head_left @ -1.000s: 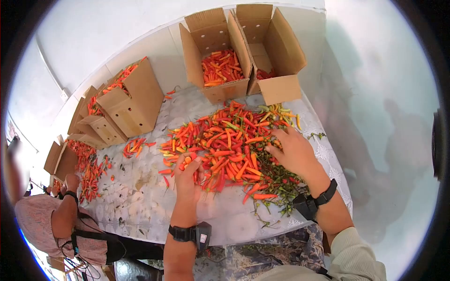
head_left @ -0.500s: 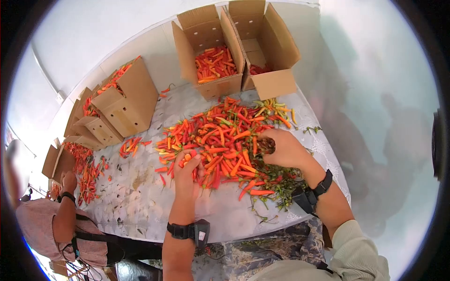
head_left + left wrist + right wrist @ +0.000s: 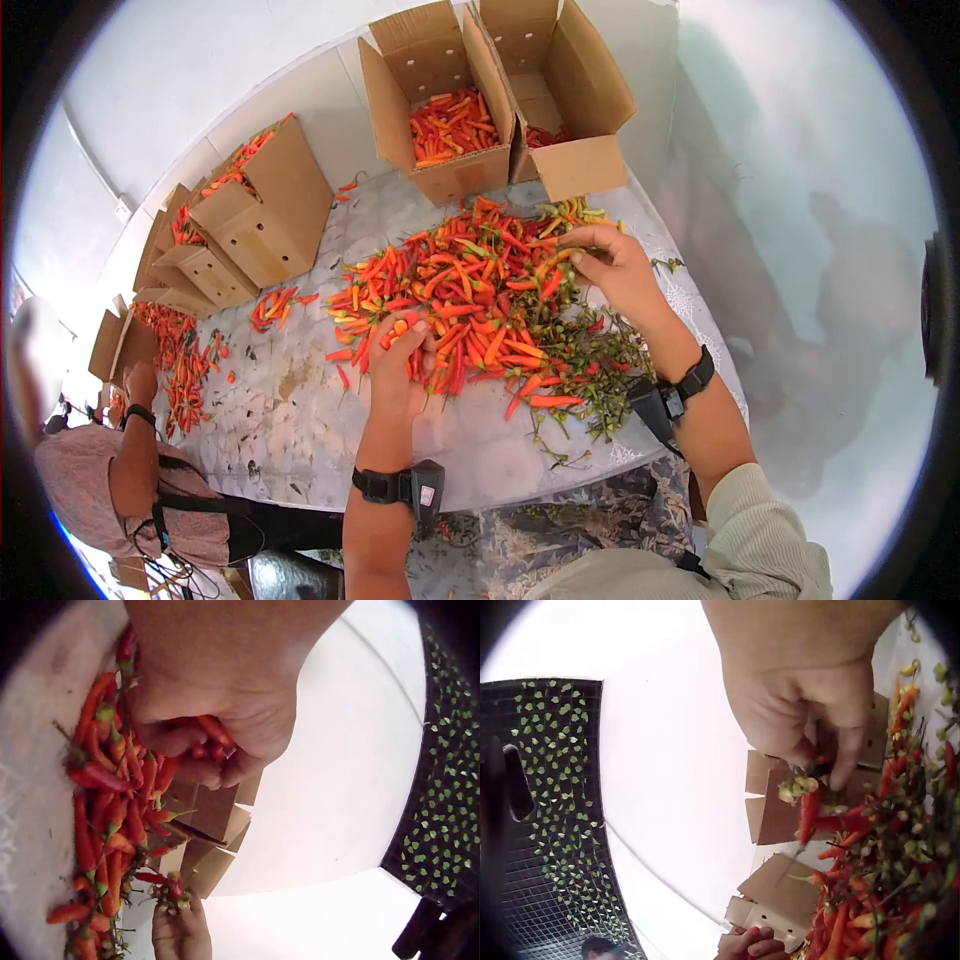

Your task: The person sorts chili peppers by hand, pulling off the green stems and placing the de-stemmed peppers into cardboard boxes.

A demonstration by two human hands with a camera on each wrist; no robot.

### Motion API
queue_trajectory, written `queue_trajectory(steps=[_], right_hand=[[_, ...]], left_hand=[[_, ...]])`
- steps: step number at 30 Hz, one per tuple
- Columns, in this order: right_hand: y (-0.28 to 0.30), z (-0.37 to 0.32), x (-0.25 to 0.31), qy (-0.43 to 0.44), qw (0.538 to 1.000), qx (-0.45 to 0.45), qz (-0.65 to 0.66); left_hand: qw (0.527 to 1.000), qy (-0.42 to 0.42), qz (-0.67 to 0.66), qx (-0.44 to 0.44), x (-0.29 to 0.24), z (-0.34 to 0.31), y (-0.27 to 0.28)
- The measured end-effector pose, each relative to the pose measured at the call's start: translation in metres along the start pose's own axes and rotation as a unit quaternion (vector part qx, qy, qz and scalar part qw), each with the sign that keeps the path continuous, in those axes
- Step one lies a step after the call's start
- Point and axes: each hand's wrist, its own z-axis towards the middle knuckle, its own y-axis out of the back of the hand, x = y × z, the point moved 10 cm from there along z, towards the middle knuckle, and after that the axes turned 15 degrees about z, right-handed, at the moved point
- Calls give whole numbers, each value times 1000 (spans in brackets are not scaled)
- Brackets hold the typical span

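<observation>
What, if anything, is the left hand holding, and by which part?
Several red and orange chillies, gripped round their bodies in the left hand, some ends showing.

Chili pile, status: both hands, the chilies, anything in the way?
Left grip holds several chilies. Right grip on chili, pile's right side. Pile mostly red-orange. Green stems clutter its near right.

The table (image 3: 465, 475) is showing a pale, blotched top with lacy patterning along its right edge. A heap of red and orange chillies (image 3: 470, 270) is covering the middle, with yellower ones lying at its far right. Green stems (image 3: 612, 365) are spreading against the heap's right side. Two open boxes (image 3: 470, 175) are standing behind it; more boxes (image 3: 265, 238) are standing to the left. Between, a small cluster (image 3: 278, 308) is lying apart, and loose chillies (image 3: 187, 370) are trailing farther left. Dark bits (image 3: 253, 468) are dotting the surface.
</observation>
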Motion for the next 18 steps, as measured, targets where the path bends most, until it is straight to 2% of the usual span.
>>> queue_trajectory(steps=[3,6,9,12,15,18], right_hand=[[2,3,4,51,995,3,-88],[-2,-3,16,130,941,38,-310],[5,0,10,110,955,32,-275],[11,5,15,109,989,-5,-99],[8,2,8,15,999,-19,38],[-11,-6,8,-23,996,9,86]], left_hand=[[1000,26,1,7,-1,-4,-7],[999,31,13,15,0,-5,-11],[998,-4,49,29,3,-1,-9],[998,-3,43,46,1,-2,-12],[998,-2,47,49,4,-2,-12],[997,-14,53,61,3,-3,-15]])
